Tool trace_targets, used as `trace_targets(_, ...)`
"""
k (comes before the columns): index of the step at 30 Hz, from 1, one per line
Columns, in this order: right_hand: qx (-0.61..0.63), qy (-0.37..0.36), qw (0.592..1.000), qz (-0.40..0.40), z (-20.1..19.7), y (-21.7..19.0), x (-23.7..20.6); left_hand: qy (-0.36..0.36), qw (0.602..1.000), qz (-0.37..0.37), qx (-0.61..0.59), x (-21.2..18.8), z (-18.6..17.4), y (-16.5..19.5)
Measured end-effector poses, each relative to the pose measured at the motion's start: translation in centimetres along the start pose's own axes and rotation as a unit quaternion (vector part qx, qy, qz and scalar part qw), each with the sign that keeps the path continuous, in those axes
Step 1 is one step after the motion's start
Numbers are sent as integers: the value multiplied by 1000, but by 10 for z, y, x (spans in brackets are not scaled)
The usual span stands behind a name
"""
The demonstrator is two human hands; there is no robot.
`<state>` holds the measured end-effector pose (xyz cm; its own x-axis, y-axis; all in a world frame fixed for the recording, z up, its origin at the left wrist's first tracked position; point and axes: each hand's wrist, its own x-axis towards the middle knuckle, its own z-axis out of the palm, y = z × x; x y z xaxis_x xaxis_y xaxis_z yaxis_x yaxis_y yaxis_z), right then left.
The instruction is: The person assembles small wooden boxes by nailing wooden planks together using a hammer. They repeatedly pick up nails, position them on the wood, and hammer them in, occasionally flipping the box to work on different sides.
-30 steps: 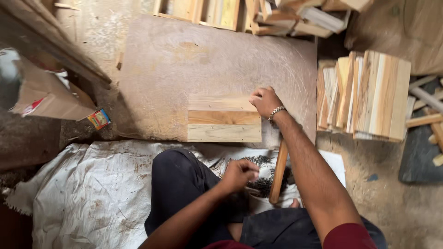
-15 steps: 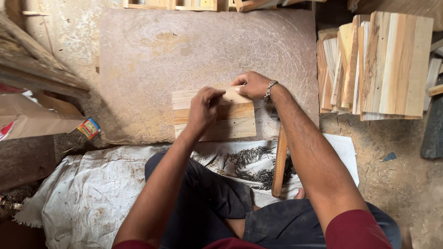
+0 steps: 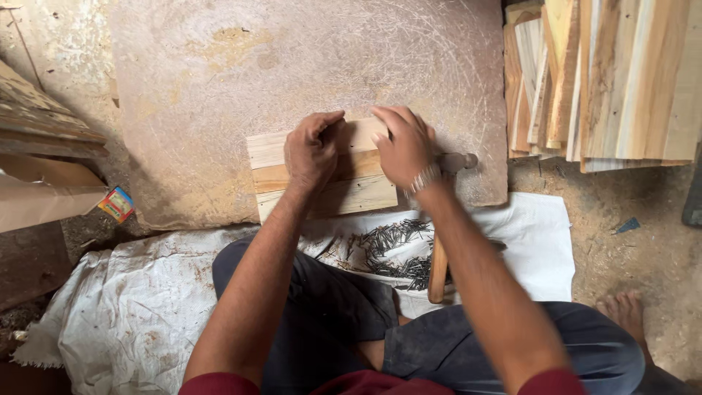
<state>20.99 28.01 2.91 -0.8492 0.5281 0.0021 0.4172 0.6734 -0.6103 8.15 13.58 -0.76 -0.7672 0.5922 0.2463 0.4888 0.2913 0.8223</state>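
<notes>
Left hand (image 3: 313, 150) now on slat panel (image 3: 322, 175), fingers curled on its top slat – a second ago it was back at lap. Right hand (image 3: 402, 143) pressed flat beside it, holding nothing. Nails (image 3: 395, 245), hammer (image 3: 439, 249) below right wrist. Small colourful box (image 3: 117, 204) far left of left hand; cardboard carton (image 3: 44, 194) beyond.

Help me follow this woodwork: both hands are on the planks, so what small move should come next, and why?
Probably the right hand reaches for the hammer. Both hands, the left hand too, press on the planks, the hammer lies free just beside the right wrist, and loose nails lie near.
</notes>
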Motion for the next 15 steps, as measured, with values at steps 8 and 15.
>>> trace_targets(8, -38, 157, 943, 292, -22, 14, -185, 15, 1000, 6, 6, 0, -4, 9)
trace_targets(15, 193, -66, 901, 384, -21, 30, -214, 3, 1000, 8, 11, -1, -3, 11)
